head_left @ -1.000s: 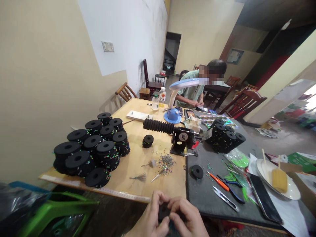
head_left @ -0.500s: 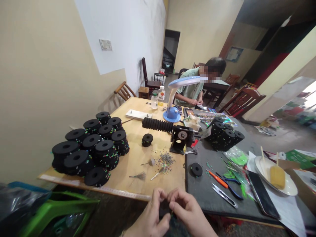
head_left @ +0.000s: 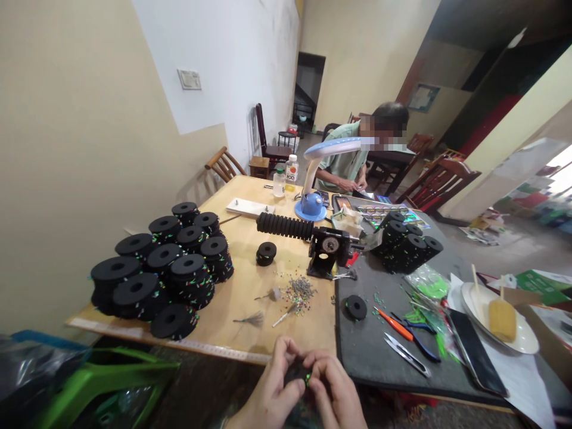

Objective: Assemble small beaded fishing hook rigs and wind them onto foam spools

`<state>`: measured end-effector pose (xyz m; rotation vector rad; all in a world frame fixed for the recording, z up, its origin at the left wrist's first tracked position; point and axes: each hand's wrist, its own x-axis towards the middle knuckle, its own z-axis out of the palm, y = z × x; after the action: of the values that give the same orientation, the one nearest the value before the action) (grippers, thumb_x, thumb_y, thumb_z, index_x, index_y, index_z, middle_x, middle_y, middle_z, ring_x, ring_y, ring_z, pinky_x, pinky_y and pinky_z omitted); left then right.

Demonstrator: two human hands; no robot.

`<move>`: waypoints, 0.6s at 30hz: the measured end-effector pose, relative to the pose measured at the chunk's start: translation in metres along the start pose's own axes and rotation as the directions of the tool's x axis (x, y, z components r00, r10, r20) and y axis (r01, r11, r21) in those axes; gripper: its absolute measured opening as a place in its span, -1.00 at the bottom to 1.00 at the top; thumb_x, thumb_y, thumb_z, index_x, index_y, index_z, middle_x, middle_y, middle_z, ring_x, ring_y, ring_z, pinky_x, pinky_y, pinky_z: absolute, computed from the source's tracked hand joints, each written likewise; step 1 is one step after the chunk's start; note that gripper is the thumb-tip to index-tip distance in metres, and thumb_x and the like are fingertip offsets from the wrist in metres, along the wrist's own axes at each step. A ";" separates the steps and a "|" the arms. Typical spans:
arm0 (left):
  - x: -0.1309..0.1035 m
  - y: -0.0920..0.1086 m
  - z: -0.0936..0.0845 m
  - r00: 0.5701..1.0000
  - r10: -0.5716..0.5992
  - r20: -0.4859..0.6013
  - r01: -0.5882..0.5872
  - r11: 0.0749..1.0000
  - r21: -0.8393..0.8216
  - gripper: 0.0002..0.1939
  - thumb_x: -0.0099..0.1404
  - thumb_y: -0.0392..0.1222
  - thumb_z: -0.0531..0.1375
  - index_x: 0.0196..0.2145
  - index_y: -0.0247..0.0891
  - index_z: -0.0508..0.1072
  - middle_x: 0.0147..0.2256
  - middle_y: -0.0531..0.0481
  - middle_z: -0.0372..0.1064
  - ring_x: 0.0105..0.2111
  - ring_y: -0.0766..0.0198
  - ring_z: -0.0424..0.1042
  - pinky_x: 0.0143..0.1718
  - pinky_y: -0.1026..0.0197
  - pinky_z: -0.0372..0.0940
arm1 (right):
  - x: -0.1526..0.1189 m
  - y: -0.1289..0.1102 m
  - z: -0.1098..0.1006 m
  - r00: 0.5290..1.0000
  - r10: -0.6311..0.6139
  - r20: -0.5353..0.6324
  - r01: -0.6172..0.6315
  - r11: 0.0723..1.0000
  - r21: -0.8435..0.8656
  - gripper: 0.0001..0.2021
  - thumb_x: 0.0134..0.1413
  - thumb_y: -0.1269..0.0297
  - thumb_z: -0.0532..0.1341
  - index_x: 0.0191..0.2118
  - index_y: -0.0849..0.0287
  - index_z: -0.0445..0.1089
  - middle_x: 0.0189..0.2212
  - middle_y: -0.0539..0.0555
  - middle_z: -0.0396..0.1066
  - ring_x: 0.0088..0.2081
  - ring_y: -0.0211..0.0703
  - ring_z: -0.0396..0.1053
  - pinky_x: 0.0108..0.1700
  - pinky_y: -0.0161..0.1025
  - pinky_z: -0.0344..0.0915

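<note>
At the table's near edge, my left hand (head_left: pixel 270 390) is closed round a dark piece that looks like a black foam spool (head_left: pixel 294 372), mostly covered by my fingers. My right hand (head_left: pixel 333 384) pinches at its right side, where small bright green bits (head_left: pixel 307 378) show. Beyond the hands lies a heap of tiny coloured beads (head_left: pixel 300 289), with thin wire bundles (head_left: pixel 251 319) to its left. Single black foam spools rest on the wood (head_left: pixel 267 253) and on the grey mat (head_left: pixel 356 307).
Stacks of black spools (head_left: pixel 192 274) fill the left side; more spools (head_left: pixel 404 244) stand far right. A black winding device (head_left: pixel 329 245) and blue lamp (head_left: pixel 311 205) stand mid-table. Snips (head_left: pixel 406 354), pliers (head_left: pixel 422 341) and a phone (head_left: pixel 477 351) lie right. Another person (head_left: pixel 346 158) sits opposite.
My right hand has shifted slightly left and its fingers have curled differently at the spool. The green bits now show more clearly between the hands.
</note>
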<state>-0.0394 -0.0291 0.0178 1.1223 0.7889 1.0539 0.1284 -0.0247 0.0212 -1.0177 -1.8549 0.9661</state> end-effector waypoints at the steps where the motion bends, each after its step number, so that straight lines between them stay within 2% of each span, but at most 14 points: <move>1: 0.000 0.000 0.000 1.000 -0.006 -0.003 0.006 1.000 -0.013 -0.78 0.26 -0.22 0.12 -0.16 -0.17 0.15 -0.19 -0.02 0.25 -0.10 0.15 0.25 -0.03 0.08 0.13 | -0.001 0.001 0.001 1.000 -0.005 0.006 0.005 1.000 -0.012 -0.84 0.32 0.30 0.02 -0.33 0.07 0.22 -0.25 0.10 0.40 -0.17 -0.10 0.41 -0.13 -0.25 0.36; 8: 0.003 -0.006 0.004 0.999 -0.020 -0.045 0.020 1.000 0.002 -0.80 0.30 -0.14 0.15 -0.20 -0.18 0.16 -0.24 0.00 0.26 -0.15 0.19 0.26 -0.06 0.11 0.16 | -0.006 0.007 0.002 0.999 -0.036 0.018 0.037 0.998 -0.045 -0.86 0.33 0.30 0.01 -0.30 0.07 0.22 -0.27 0.12 0.42 -0.27 -0.13 0.44 -0.25 -0.30 0.40; 12: 0.003 -0.005 0.006 0.998 -0.021 -0.060 0.021 1.000 0.004 -0.82 0.29 -0.18 0.14 -0.20 -0.18 0.17 -0.25 0.01 0.26 -0.16 0.19 0.27 -0.07 0.11 0.16 | -0.004 0.006 0.001 0.993 -0.116 -0.004 0.115 0.990 -0.085 -0.84 0.34 0.27 0.01 -0.30 0.07 0.24 -0.30 0.10 0.44 -0.31 -0.14 0.44 -0.28 -0.32 0.41; 18: 0.006 -0.023 0.006 0.990 0.071 -0.126 -0.066 0.997 0.038 -0.80 0.26 -0.18 0.14 -0.20 -0.18 0.17 -0.30 0.04 0.23 -0.24 0.21 0.29 -0.15 0.13 0.19 | -0.004 0.005 0.000 0.987 -0.157 -0.037 0.151 0.980 -0.129 -0.85 0.32 0.24 0.04 -0.31 0.06 0.26 -0.33 0.08 0.45 -0.33 -0.14 0.46 -0.29 -0.34 0.42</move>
<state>-0.0261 -0.0272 -0.0027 1.1257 0.8769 1.1827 0.1308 -0.0267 0.0156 -0.9463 -1.9438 0.7364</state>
